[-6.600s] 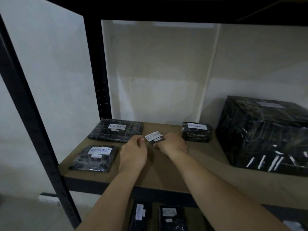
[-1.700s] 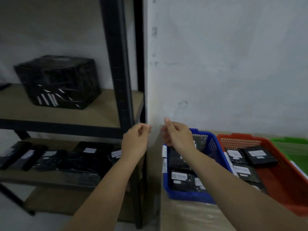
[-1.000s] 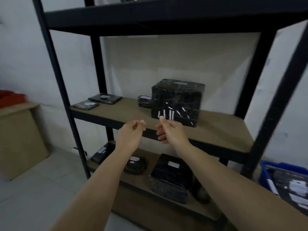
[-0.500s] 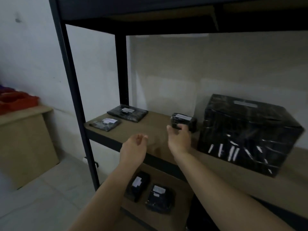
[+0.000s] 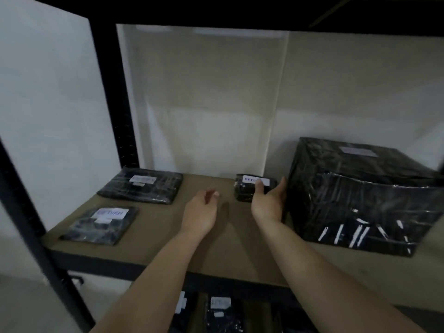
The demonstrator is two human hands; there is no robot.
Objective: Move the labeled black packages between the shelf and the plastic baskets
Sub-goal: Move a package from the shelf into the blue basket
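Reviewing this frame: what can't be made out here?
- Head view: small black package, its right side hidden by the right hand; whether the hand grips it is unclear.
- Labels on the two flat packages: motion blur smears the writing.
- Lower-shelf packages: cut off by the bottom edge and the forearms.
- Large wrapped box: cut off at the right edge.
- Baskets: out of frame.
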